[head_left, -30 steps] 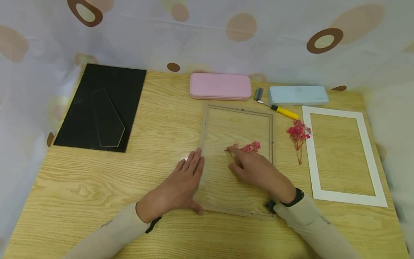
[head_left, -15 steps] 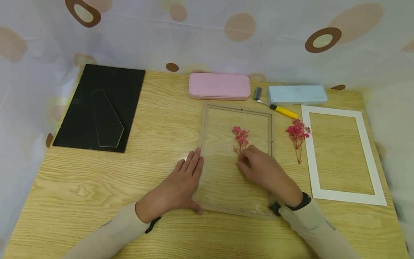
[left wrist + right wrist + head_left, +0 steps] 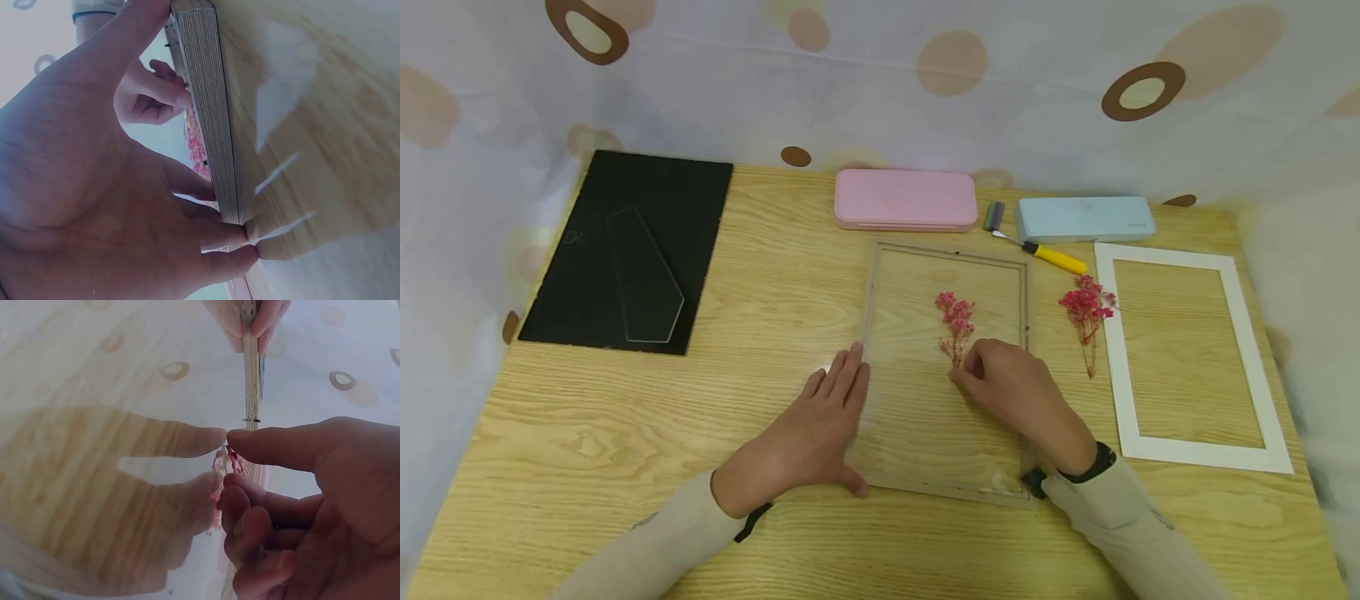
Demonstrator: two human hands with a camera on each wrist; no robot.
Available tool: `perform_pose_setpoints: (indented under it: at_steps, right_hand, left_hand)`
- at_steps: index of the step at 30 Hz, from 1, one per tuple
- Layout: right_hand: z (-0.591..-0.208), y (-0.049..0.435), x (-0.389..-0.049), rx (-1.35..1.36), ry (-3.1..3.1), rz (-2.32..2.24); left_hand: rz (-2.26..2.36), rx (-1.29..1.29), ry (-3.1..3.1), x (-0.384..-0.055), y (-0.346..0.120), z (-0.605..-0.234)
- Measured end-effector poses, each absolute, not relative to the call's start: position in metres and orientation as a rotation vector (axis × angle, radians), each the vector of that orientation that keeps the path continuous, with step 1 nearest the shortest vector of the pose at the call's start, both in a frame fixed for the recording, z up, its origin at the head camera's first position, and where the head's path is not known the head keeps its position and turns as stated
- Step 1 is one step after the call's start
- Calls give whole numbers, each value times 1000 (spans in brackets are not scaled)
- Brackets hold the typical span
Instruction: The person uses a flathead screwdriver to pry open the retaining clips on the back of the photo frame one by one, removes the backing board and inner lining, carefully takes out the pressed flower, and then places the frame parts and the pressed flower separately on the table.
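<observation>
A picture frame (image 3: 940,491) with a clear pane lies flat in the middle of the wooden table. On its pane is a sprig of pink dried flowers (image 3: 957,317), heads toward the back and stems toward me. My right hand (image 3: 1021,393) pinches the stem ends between thumb and forefinger. In the right wrist view, the fingertips (image 3: 236,439) come right to the glassy pane, which mirrors them. Straight fingers of my left hand (image 3: 820,429) rest along the frame's left side, the thumb at its near left corner. The frame's textured side (image 3: 209,112) shows up close in the left wrist view.
A second pink sprig (image 3: 1087,312) lies right of the frame, overlapping a white mat border (image 3: 1202,454). Behind are a yellow-handled screwdriver (image 3: 1060,259), a small dark block (image 3: 994,217), a pink case (image 3: 905,200) and a light blue case (image 3: 1086,219). A black backing board (image 3: 572,283) lies far left.
My right hand has turned the sprig from lying sideways to pointing toward the back, and moved slightly toward me. My left hand has stayed at the frame's side.
</observation>
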State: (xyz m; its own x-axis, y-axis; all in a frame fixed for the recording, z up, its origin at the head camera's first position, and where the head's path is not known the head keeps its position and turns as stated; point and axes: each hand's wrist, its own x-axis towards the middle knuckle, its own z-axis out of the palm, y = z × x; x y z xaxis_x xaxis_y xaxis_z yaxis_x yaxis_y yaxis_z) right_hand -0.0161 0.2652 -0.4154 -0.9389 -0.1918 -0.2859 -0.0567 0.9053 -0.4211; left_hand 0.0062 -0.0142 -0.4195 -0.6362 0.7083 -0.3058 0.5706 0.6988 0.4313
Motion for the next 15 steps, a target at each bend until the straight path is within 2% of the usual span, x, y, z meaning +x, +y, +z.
perform_pose_setpoints:
  at_steps: [15]
  right_hand:
    - [-411, 267, -18, -167, 2729, -537]
  left_hand:
    - [447, 984, 2447, 6, -15, -419]
